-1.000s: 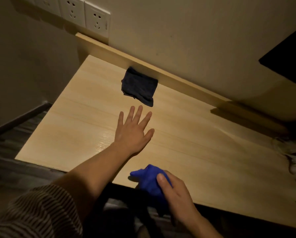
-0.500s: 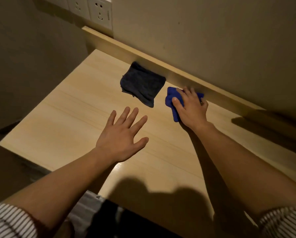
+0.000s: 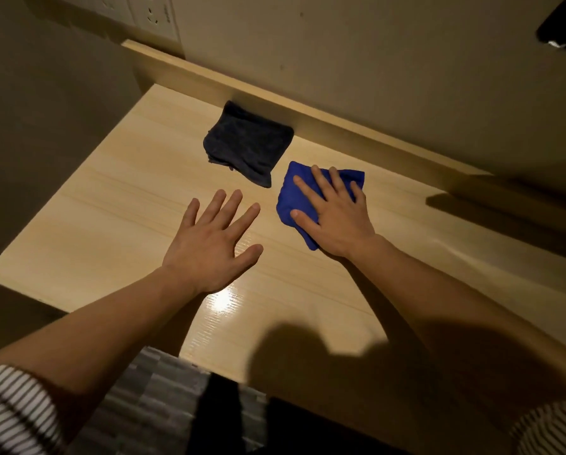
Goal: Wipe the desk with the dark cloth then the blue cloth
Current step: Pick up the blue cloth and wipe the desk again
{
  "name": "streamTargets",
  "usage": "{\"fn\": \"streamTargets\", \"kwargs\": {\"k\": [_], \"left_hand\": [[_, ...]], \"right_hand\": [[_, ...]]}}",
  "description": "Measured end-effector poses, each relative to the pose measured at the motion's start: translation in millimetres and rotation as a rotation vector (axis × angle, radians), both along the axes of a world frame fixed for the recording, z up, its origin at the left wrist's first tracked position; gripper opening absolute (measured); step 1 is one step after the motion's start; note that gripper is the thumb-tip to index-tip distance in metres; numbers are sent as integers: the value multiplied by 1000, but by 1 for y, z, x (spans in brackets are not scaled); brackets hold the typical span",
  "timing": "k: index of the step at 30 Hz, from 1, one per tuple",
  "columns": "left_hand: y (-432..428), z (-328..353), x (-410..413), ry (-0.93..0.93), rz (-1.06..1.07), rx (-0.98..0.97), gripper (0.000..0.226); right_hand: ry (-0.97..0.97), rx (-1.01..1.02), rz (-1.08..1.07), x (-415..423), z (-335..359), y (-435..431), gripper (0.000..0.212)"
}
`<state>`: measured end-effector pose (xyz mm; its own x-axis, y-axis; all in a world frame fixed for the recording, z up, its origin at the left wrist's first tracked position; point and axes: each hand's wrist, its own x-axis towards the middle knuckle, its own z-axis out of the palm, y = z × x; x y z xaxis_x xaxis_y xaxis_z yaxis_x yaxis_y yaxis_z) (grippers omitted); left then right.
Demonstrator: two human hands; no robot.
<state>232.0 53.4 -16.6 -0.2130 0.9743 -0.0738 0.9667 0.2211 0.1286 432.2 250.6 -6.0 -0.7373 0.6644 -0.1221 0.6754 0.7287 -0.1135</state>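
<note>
A folded dark cloth (image 3: pixel 247 144) lies on the light wooden desk (image 3: pixel 111 208) near its back rail. Just right of it, the blue cloth (image 3: pixel 296 205) is flat on the desk under my right hand (image 3: pixel 332 213), whose spread fingers press down on it and cover much of it. My left hand (image 3: pixel 214 246) rests palm down on the bare desk in front of the dark cloth, fingers apart, holding nothing and a short way from both cloths.
A raised wooden rail (image 3: pixel 340 126) runs along the back of the desk against the wall. Wall sockets (image 3: pixel 157 18) sit at the upper left. A dark object (image 3: pixel 564 24) shows at the upper right corner. The desk's left edge drops to the floor.
My right hand carried the blue cloth from the desk's near edge up to the back rail, then drew it back toward me. My left hand stayed flat on the desk.
</note>
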Motion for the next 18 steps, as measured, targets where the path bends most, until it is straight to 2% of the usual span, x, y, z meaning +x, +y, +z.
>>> {"fn": "streamTargets", "kwargs": {"k": [18], "left_hand": [[0, 4, -1, -53, -43, 9, 80]], "right_hand": [[14, -101, -25, 55, 10, -209, 65]]}}
